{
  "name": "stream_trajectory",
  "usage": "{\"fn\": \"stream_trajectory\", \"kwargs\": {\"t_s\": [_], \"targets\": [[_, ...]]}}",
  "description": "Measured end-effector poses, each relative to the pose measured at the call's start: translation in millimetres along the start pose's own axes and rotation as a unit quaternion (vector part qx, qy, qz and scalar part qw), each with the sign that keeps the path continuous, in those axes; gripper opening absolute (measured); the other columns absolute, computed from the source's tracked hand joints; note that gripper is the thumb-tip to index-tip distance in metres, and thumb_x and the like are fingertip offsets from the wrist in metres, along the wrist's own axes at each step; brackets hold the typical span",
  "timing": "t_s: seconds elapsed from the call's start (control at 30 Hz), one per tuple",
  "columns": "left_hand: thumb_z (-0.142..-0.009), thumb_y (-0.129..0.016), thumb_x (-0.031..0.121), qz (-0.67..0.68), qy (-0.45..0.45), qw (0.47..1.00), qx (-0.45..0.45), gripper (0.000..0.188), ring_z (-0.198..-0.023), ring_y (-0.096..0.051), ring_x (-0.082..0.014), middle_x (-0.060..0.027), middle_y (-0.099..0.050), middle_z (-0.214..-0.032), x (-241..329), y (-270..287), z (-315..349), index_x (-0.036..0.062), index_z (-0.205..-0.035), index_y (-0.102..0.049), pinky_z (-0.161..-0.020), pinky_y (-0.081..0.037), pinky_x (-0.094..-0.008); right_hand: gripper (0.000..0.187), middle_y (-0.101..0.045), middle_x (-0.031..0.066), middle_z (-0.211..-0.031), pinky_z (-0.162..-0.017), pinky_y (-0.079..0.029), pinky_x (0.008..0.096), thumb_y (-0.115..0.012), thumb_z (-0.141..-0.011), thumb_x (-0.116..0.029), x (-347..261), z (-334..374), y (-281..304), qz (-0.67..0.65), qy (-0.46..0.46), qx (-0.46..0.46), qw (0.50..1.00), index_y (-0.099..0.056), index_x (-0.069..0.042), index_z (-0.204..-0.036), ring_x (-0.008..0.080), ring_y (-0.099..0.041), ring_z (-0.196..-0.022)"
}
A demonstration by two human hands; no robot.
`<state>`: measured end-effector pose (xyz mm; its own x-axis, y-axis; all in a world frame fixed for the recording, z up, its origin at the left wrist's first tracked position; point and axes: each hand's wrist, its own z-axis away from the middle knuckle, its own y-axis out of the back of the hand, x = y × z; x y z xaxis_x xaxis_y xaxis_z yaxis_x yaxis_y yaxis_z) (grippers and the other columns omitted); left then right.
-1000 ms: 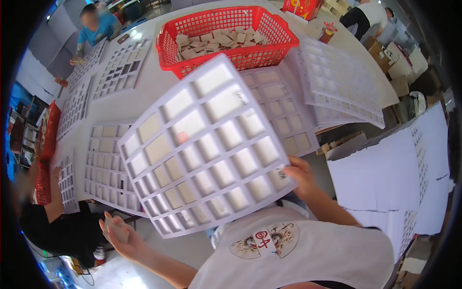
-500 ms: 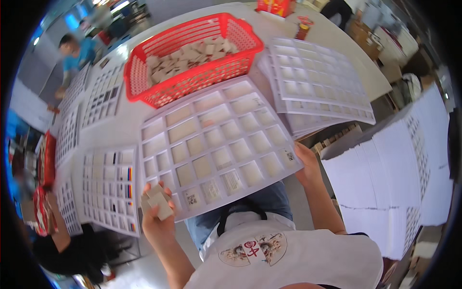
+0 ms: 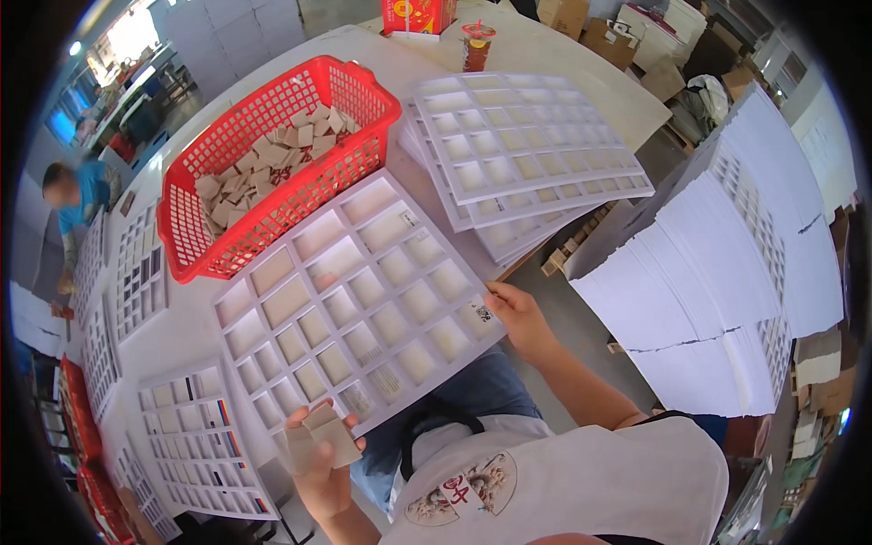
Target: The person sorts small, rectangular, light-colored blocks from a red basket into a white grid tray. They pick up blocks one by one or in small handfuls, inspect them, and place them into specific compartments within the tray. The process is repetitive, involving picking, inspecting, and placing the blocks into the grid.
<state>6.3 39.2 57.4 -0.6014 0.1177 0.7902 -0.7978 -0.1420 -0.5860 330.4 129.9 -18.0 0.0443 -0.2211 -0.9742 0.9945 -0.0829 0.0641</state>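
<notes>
A white board divided into square and oblong compartments lies tilted in front of me, its near edge over my lap. My right hand grips its right corner, thumb on top, beside a small printed code. In my left hand are a few beige cardboard squares, fanned between thumb and fingers at the board's near left corner. Just beyond the board stands a red plastic basket holding many loose beige pieces. Most compartments look pale and bare; a few near my left hand show print.
Similar white boards are stacked at the far right of the table. Filled boards lie on the left. A drink cup and red box stand at the back. Large white sheets stand right. A person in blue is far left.
My view has turned, so the basket, board and stack sit further left in the picture. Both hands keep their holds; the cardboard squares remain in my left hand.
</notes>
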Motion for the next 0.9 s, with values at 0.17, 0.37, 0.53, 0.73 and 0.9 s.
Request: {"fn": "stream_trajectory", "kwargs": {"t_s": [0.17, 0.37, 0.53, 0.73, 0.9], "targets": [[-0.086, -0.069, 0.008, 0.038, 0.046, 0.998, 0.028, 0.050, -0.109, -0.061, -0.0363, -0.0165, -0.054, -0.126, -11, 2, 2, 0.0102, -0.131, -0.046, -0.078, -0.059, -0.0444, 0.032, -0.061, 0.0161, -0.107, -0.087, -0.046, 0.0440, -0.066, -0.091, -0.025, -21, 3, -13, 0.429, 0.279, 0.109, 0.852, -0.064, -0.002, -0.113, 0.0337, -0.058, -0.103], [-0.088, -0.067, 0.009, 0.052, 0.045, 0.995, 0.065, 0.043, -0.108, -0.063, -0.0340, -0.0160, -0.058, -0.119, -29, -6, -7, 0.0077, -0.126, -0.045, -0.078, -0.060, -0.0437, 0.052, -0.059, 0.0178, -0.110, -0.091, -0.045, 0.0470, -0.075, -0.081, -0.027, -62, 40, -98, 0.221, 0.402, -0.228, 0.859, -0.057, -0.004, -0.124, 0.0367, -0.056, -0.104], [-0.094, -0.063, 0.015, 0.075, 0.009, 0.994, 0.081, 0.036, -0.105, -0.064, -0.0261, -0.0144, -0.060, -0.117, -28, 4, -6, 0.0074, -0.125, -0.045, -0.077, -0.061, -0.0394, 0.056, -0.060, 0.0117, -0.115, -0.089, -0.045, 0.0444, -0.079, -0.077, -0.019, -51, 56, -147, 0.246, 0.386, -0.272, 0.847, -0.057, -0.005, -0.126, 0.0329, -0.057, -0.105], [-0.095, -0.061, 0.017, 0.081, -0.012, 0.983, 0.164, 0.030, -0.094, -0.068, -0.0270, -0.0158, -0.061, -0.115, -25, 24, 16, 0.0059, -0.120, -0.048, -0.076, -0.061, -0.0392, 0.032, -0.063, 0.0065, -0.098, -0.080, -0.049, 0.0342, -0.071, -0.086, -0.009, -59, 53, -167, 0.134, 0.294, -0.334, 0.885, -0.059, -0.002, -0.115, 0.0191, -0.061, -0.093], [-0.092, -0.064, 0.012, 0.006, 0.163, 0.983, 0.083, 0.031, -0.090, -0.069, -0.0265, -0.0164, -0.060, -0.121, -14, 54, 42, 0.0031, -0.119, -0.053, -0.078, -0.058, -0.0380, 0.015, -0.066, 0.0046, -0.089, -0.065, -0.049, 0.0268, -0.060, -0.092, -0.002, -48, 7, -192, -0.005, 0.121, -0.239, 0.963, -0.063, 0.001, -0.106, 0.0095, -0.058, -0.072]]}}
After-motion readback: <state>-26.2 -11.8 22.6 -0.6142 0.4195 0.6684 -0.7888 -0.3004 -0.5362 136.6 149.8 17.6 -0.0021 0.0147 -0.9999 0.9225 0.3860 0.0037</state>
